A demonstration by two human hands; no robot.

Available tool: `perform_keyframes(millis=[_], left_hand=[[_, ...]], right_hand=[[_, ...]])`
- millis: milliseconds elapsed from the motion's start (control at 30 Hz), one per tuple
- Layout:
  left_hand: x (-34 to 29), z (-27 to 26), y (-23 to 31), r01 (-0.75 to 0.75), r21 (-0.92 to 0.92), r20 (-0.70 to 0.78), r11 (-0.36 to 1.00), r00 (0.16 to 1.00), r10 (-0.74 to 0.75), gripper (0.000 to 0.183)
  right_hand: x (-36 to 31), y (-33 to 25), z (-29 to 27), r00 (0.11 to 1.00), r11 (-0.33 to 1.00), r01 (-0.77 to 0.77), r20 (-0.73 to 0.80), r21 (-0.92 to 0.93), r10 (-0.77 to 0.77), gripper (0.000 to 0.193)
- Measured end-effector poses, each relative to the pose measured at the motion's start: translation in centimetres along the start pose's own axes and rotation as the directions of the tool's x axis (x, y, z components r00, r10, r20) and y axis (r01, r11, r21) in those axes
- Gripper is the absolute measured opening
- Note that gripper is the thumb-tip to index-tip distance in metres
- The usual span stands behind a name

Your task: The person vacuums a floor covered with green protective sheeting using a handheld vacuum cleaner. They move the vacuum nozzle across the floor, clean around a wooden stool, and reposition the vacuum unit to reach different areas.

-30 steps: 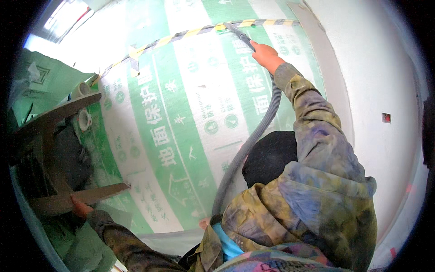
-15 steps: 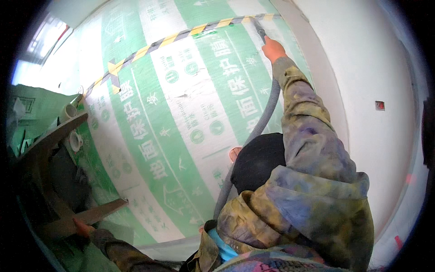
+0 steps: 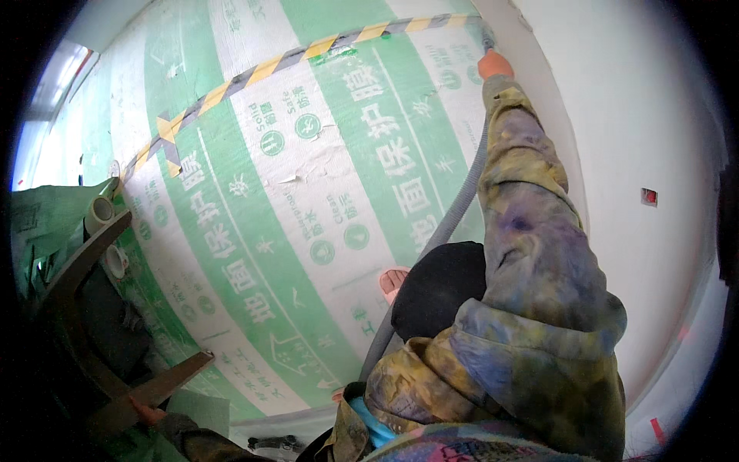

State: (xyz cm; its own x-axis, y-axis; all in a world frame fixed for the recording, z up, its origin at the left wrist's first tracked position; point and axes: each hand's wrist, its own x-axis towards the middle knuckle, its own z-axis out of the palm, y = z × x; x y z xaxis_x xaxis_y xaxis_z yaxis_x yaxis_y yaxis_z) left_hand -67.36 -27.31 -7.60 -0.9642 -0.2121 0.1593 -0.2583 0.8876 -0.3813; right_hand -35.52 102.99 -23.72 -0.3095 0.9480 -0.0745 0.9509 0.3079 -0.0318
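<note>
My right hand (image 3: 495, 66) is at the far end of the floor, near the wall, its fingers wrapped round a dark vacuum nozzle (image 3: 487, 42). The nozzle's tip rests by the end of the striped tape. From there a grey corrugated hose (image 3: 460, 212) runs back beside my arm, passes behind my dark-clothed knee and reappears lower down. At the lower left, my left hand (image 3: 146, 413) grips the edge of a brown board (image 3: 165, 377), part of a brown frame with a curved upper piece; some of its fingers are hidden.
Green-and-white protective sheeting (image 3: 308, 165) covers the floor, crossed by yellow-and-black tape (image 3: 265, 68). A white wall (image 3: 616, 131) with a small socket box (image 3: 649, 197) rises on the right. Tape rolls (image 3: 100, 212) and green sheeting (image 3: 58, 212) lie left. My sandalled foot (image 3: 393, 282) stands mid-floor.
My right hand has moved the nozzle right, toward the wall, and the hose has shifted with it. The left hand stays at the brown board. The view has shifted slightly.
</note>
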Motion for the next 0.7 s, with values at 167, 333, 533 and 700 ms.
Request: perform_keyframes(millis=[167, 333, 533, 700], left_hand=[[-0.1, -1.3, 0.3, -0.142, 0.001, -0.056, 0.990, 0.988, 0.142, 0.050], [-0.2, -0.6, 0.4, -0.096, 0.031, -0.038, 0.995, 0.995, 0.097, 0.054], [-1.3, -1.1, 0.4, -0.017, 0.025, -0.006, 1.000, 1.000, 0.017, 0.059], [-3.6, -3.8, 3.3, 0.059, 0.124, 0.136, 0.991, 0.988, -0.076, 0.064]], right_hand=[[0.7, -1.3, 1.6, 0.999, 1.000, 0.011, 0.032, 0.007, -0.011, 0.051], [-4.8, -5.4, 0.2, 0.982, 0.975, 0.165, 0.063, 0.146, -0.176, 0.069], [-18.5, -15.1, -1.5, 0.844, 0.874, 0.469, 0.229, 0.126, -0.485, 0.071], [-26.7, -25.4, -2.2, 0.612, 0.676, 0.715, 0.305, 0.181, -0.729, 0.070]])
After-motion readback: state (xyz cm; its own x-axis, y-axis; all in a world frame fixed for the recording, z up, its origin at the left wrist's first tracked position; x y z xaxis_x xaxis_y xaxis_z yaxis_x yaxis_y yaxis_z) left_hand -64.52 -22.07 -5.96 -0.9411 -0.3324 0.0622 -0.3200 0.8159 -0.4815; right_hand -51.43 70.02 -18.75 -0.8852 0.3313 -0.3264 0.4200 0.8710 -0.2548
